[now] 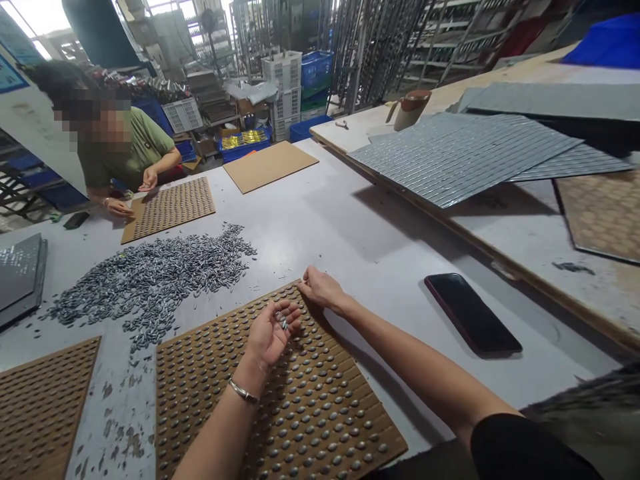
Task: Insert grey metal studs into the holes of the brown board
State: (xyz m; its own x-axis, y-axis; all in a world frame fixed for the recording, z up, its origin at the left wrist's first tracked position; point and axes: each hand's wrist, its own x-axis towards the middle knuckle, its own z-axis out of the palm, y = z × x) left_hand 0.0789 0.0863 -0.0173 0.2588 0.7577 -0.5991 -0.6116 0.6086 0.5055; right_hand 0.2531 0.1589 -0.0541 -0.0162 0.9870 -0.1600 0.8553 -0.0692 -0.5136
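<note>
My left hand (266,341) is palm up above a brown board, its fingers curled around a few small silver oval pieces (285,323). A bracelet circles that wrist. The board (395,445) lies in front of me, covered in rows of shiny oval pieces. At its far corner, the fingertips of my right hand (321,288) are pinched together, close to or touching the board's edge. What they grip, if anything, is too small to make out. Beyond the board a loose pile of dark silver oval pieces (165,273) spreads over the white table (320,220).
A phone (473,313) lies right of my right forearm. Across the table, a person in a green shirt (145,137) works at another studded board (127,233). A plain brown board (270,165) lies farther back. Ribbed grey sheets (465,153) overhang the raised table at right.
</note>
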